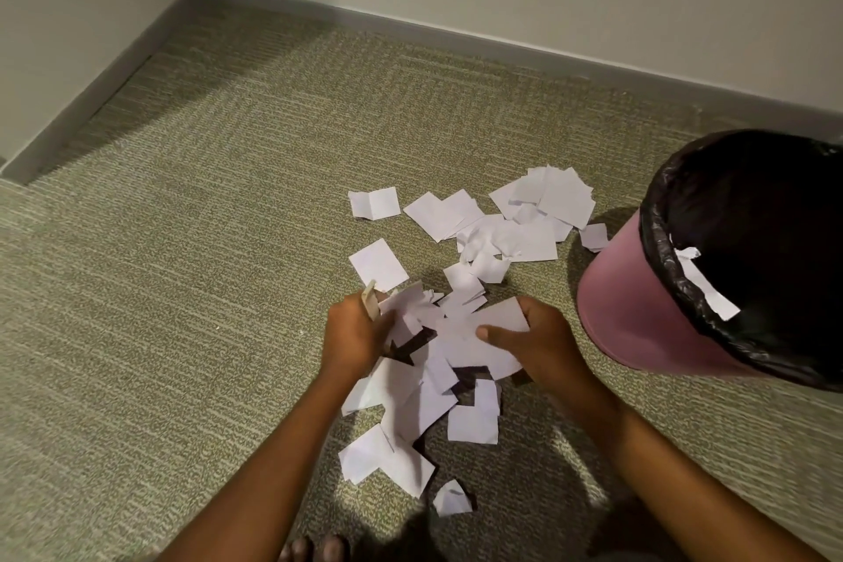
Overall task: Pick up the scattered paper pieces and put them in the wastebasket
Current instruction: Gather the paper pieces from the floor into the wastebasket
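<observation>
Both bare forearms [273, 447] reach forward and down from the lower edge of the view, drawing together toward the middle. The left hand [353, 331] is turned knuckles-up, its fingers curled into one side of a bunch of paper pieces [456, 333]. The right hand [545, 340] grips the other side, thumb [490, 332] lying on top and fingers tucked underneath. Bare toes [314, 550] show at the bottom edge.

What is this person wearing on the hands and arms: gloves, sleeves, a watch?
Nothing that shows. The left hand and right hand are bare, without gloves. The left forearm and right forearm are bare too, with no sleeve in view down to the picture's lower edge. No watch, bracelet or ring shows, though the picture is soft enough to hide a thin ring.
</observation>
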The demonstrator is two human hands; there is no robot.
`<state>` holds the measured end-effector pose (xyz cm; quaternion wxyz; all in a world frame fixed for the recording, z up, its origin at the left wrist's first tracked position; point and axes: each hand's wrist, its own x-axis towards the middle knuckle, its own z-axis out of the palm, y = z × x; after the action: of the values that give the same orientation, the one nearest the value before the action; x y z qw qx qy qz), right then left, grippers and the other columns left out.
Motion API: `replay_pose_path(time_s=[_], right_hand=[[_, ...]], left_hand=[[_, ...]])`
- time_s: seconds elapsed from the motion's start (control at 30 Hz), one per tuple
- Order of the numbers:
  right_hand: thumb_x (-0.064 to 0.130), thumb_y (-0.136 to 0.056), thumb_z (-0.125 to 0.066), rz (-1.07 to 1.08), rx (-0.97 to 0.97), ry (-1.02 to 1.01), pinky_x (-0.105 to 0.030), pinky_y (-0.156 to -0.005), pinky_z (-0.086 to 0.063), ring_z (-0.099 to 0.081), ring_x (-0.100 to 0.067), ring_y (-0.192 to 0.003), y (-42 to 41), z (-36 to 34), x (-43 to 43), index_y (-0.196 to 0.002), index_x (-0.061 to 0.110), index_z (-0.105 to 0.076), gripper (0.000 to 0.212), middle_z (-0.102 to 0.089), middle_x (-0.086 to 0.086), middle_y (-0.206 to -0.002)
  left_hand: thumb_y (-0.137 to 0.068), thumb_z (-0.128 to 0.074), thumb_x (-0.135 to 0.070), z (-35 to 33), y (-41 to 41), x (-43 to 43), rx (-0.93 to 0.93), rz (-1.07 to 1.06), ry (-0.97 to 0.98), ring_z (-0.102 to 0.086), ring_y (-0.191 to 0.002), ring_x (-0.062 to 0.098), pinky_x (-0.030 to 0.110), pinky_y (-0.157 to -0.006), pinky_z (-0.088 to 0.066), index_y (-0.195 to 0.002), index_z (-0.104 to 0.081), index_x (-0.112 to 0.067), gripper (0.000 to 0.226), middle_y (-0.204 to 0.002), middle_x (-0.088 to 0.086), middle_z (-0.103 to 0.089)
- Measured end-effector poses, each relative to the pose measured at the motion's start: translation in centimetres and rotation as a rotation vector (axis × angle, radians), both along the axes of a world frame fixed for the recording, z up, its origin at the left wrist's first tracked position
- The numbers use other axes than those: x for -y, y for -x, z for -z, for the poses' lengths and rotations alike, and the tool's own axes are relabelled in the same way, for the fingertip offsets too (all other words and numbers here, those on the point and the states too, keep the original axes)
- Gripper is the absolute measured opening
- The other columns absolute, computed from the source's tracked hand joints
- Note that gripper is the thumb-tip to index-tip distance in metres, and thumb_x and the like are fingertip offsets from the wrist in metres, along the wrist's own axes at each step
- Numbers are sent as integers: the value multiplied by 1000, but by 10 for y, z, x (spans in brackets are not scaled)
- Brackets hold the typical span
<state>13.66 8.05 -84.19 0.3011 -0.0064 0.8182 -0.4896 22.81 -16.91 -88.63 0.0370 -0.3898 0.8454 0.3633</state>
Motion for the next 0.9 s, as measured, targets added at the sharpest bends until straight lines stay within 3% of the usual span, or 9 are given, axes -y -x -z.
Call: replay_pose_path(time_s=[0.13, 0.2, 0.27, 0.37, 0.47, 0.7, 0.77, 0.83, 0.9], right_hand=[[11, -88, -87, 196, 108, 271, -30, -69, -65, -80, -18, -93, -1, -25, 5, -111, 18, -77, 26, -84, 4, -99], [13, -91, -84, 247, 139, 334, -43, -79, -68, -80, -23, -101, 1, -37, 11, -115, 18, -76, 26, -84, 0, -105], [16, -93, -82, 267, 151, 386, -59, -89, -65, -78, -31, -109, 2, -45, 15, -121, 19, -75, 28, -82, -4, -112], [21, -96, -80, 287, 128, 442, -50, -88, -65, -78, -28, -110, 2, -66, 22, -127, 21, -74, 31, -82, -2, -115], [20, -98, -77, 331, 74, 463, -46, -92, -64, -79, -24, -107, 2, -95, 25, -126, 20, -73, 28, -83, -1, -114], [16, -100, -74, 420, -8, 577, -51, -98, -62, -77, -30, -114, 21, -170, -5, -134, 18, -67, 35, -81, -7, -120], [17, -99, -75, 488, -30, 576, -46, -89, -66, -79, -26, -108, 30, -189, -25, -134, 18, -66, 37, -81, -8, -120], [15, -100, -74, 580, -74, 563, -35, -73, -67, -81, -21, -102, 42, -203, -49, -132, 17, -66, 34, -82, -5, -115], [19, -100, -75, 613, -102, 531, -43, -76, -68, -80, -26, -105, 52, -211, -73, -130, 18, -66, 32, -82, -5, -114]], left_hand=[[-89, -88, -21, -40, 8, -13, -139, -139, -254, -69, -52, 7, 32, -53, -55, -84, -73, -11, 19, -72, 5, -75], [-85, -90, -18, -59, 13, -21, -205, -178, -360, -77, -70, 24, 46, -67, -63, -85, -74, -12, 18, -79, 11, -79], [-84, -89, -16, -77, 19, -29, -274, -175, -465, -77, -71, 24, 48, -65, -61, -87, -75, -12, 14, -81, 9, -81], [-88, -85, -14, -111, 27, -41, -377, -107, -598, -75, -73, 21, 35, -64, -57, -94, -75, -15, 12, -85, 11, -81], [-94, -78, -8, -144, 35, -49, -461, -26, -695, -74, -77, 26, 36, -66, -57, -105, -74, -6, 12, -92, 19, -80], [-93, -75, -1, -213, 76, -81, -491, 234, -828, -64, -64, 22, 28, -58, -51, -91, -68, 3, 9, -75, 15, -70], [-93, -78, -5, -225, 97, -100, -473, 336, -831, -62, -66, 22, 26, -56, -48, -94, -67, 9, 18, -76, 16, -68], [-92, -78, -4, -233, 117, -120, -455, 423, -844, -61, -62, 17, 23, -55, -46, -92, -72, -1, 7, -73, 9, -68], [-92, -77, -3, -238, 134, -139, -423, 488, -885, -66, -66, 21, 27, -59, -52, -95, -74, -5, 5, -78, 13, -71]])
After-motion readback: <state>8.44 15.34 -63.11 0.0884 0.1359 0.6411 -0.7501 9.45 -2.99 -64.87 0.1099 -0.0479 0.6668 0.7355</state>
